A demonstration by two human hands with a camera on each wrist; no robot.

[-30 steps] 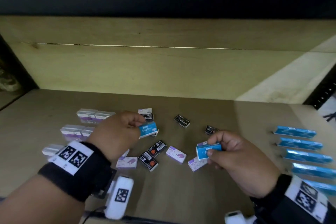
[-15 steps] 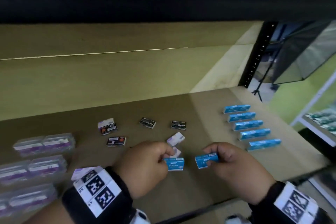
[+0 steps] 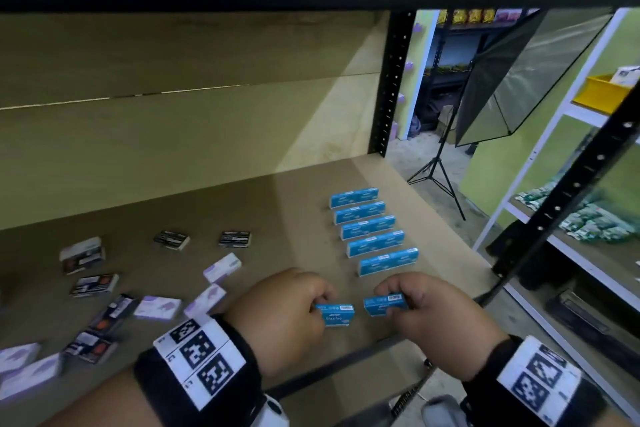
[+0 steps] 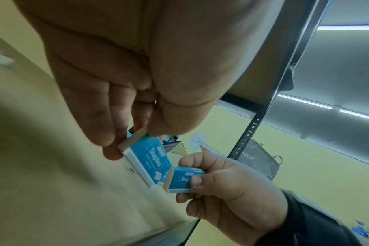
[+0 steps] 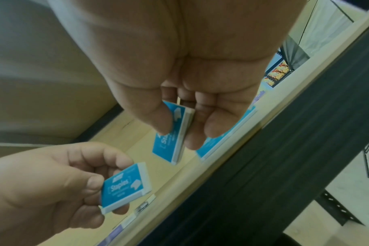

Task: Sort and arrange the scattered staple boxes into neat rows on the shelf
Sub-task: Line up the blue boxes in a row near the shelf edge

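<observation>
My left hand [image 3: 294, 315] pinches a blue staple box [image 3: 337, 315] by its end, just above the shelf board [image 3: 298, 191] near the front edge. My right hand [image 3: 426, 308] pinches a second blue staple box [image 3: 382, 304] beside it, a small gap between the two. In the left wrist view the left box [image 4: 150, 158] is gripped between fingers and thumb, with the right hand's box [image 4: 182, 181] close below. In the right wrist view the right box [image 5: 173, 136] hangs tilted from thumb and fingers. A column of several blue boxes [image 3: 370, 225] lies just beyond my hands.
Purple-white boxes [image 3: 221, 267] and black boxes [image 3: 234, 239] lie scattered on the left and middle of the shelf. A black upright post [image 3: 391, 80] marks the shelf's right rear corner, another [image 3: 568, 191] the front right. A softbox on a tripod [image 3: 512, 87] stands outside.
Both hands, each with its blue box, have travelled right across the shelf from the scattered pile to just in front of the blue column. The view has swung right with them.
</observation>
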